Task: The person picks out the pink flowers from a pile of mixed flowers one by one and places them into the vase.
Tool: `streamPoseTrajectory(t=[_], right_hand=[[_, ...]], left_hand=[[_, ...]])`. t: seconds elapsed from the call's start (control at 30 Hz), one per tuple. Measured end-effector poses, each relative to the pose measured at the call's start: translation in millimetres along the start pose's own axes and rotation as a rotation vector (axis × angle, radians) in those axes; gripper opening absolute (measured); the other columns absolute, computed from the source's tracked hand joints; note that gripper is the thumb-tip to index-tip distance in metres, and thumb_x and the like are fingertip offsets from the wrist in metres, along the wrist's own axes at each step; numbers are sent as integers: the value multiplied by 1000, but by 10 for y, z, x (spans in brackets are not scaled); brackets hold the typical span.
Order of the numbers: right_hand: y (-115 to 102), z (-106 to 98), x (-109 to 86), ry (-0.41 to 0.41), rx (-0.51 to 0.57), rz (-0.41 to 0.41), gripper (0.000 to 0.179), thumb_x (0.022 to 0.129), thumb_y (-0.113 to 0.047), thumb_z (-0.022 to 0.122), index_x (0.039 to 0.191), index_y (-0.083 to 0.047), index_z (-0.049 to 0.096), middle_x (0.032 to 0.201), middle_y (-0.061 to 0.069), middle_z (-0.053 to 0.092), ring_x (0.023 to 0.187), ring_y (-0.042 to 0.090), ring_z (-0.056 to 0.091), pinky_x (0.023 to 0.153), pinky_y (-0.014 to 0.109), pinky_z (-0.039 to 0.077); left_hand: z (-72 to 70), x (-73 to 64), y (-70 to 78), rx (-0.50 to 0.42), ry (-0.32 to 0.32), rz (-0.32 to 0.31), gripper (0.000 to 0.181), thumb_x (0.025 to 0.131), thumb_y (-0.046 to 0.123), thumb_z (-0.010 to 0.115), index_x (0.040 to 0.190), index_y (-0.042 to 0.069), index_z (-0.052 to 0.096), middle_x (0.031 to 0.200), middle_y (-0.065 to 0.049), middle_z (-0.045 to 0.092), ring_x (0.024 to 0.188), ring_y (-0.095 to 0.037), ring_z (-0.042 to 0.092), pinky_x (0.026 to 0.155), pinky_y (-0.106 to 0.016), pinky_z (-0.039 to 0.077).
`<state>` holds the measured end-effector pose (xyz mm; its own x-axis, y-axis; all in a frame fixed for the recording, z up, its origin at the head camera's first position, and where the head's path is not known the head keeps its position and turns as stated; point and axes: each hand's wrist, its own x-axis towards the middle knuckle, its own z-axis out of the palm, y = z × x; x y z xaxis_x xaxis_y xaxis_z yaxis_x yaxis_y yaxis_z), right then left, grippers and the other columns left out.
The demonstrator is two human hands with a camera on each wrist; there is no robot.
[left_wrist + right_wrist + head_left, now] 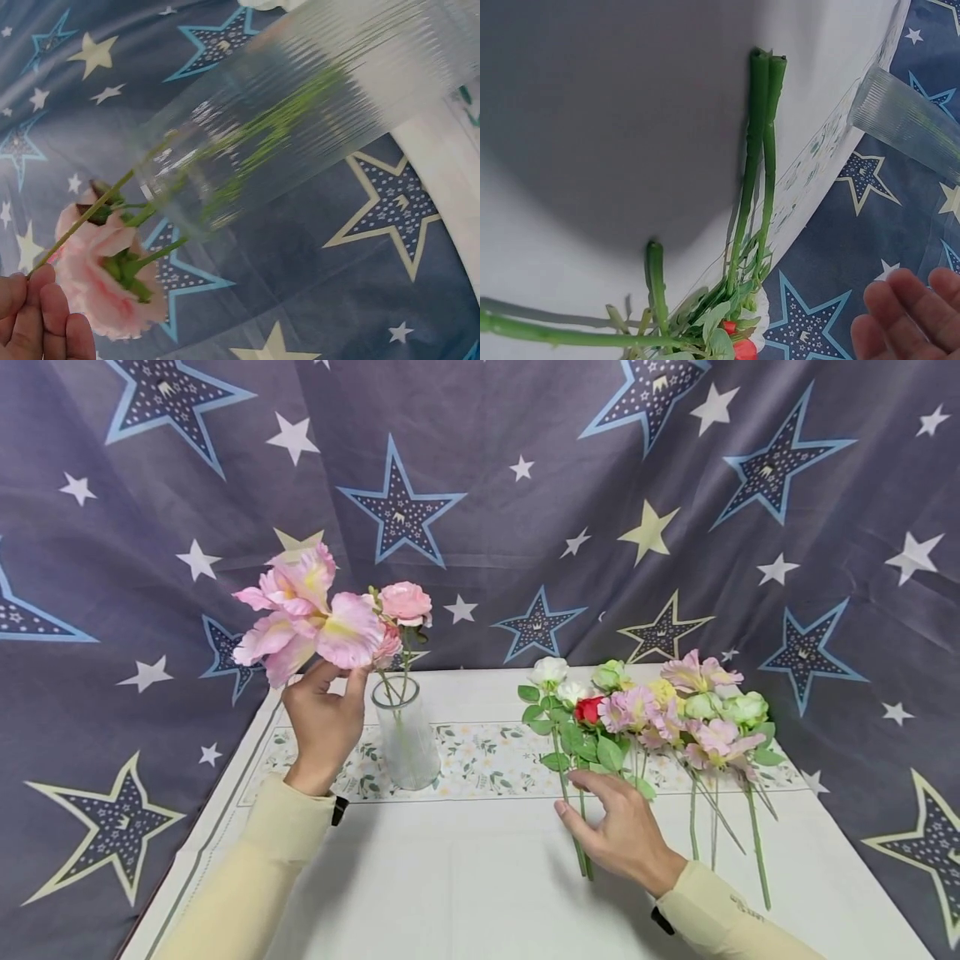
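Pink ruffled flower point(307, 618) pinched in the left hand point(324, 727), its stem point(97, 206) at the mouth of a ribbed glass vase point(408, 752)

Small dark marks point(742, 906) on the right sleeve point(708, 914) look like lettering but are too small to read.

The pink ruffled flower's bloom stands above the left hand, to the left of the vase, its petals flaring upward and out to the sides. In the left wrist view the stem slants in a straight line from the thumb and fingertips to the vase's mouth, at a slight angle to the vase's long axis; whether the tip is inside the rim or in front of it is hard to make out. That view cuts off the bloom, and the head view hides the stem.

Pink roses point(406, 602) stand in the upright vase, partly covered by the ruffled petals.

The right hand point(618, 827) has its thumb and fingers apart, above the green stems point(757, 142) of the white roses point(550, 671) and red rose point(588, 710); some of its fingers are cut off in the right wrist view. More flowers point(720, 739) overlap to the right on the white cloth point(450, 877).
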<state>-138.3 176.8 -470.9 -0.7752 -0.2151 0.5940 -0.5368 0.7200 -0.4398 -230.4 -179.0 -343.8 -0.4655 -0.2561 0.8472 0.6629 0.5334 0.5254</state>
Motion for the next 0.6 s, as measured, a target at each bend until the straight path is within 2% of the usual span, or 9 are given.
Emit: streamPoseTrajectory(t=[0.17, 0.27, 0.33, 0.6], right_hand=[[2, 1, -5, -3, -3, 10, 38, 89, -32, 77, 121, -12, 73, 109, 7, 76, 97, 23, 73, 85, 50, 58], [7, 2, -7, -2, -2, 10, 38, 89, -31, 77, 121, -11, 73, 109, 8, 76, 97, 24, 73, 86, 51, 58], [9, 2, -7, -2, -1, 9, 38, 89, -31, 77, 121, -11, 73, 109, 8, 76, 97, 24, 73, 86, 51, 58], [10, 2, -10, -6, 0, 10, 37, 90, -30, 76, 120, -9, 73, 107, 8, 76, 97, 24, 73, 86, 51, 58]], left_hand=[[28, -65, -102, -6, -25, 68, 19, 84, -8, 74, 67, 0, 70, 62, -11, 62, 62, -16, 54, 66, -17, 40], [32, -109, -148, 21, -55, 82, 21, 83, -9, 72, 65, 1, 68, 60, -10, 60, 59, -21, 51, 63, -19, 38], [28, -141, -172, 57, -84, 78, 22, 83, -8, 72, 64, 2, 67, 60, -9, 60, 56, -24, 50, 60, -20, 35], [20, -204, -238, 189, -233, 13, 16, 85, -1, 76, 71, 6, 73, 63, -9, 60, 59, -24, 56, 60, -35, 37]])
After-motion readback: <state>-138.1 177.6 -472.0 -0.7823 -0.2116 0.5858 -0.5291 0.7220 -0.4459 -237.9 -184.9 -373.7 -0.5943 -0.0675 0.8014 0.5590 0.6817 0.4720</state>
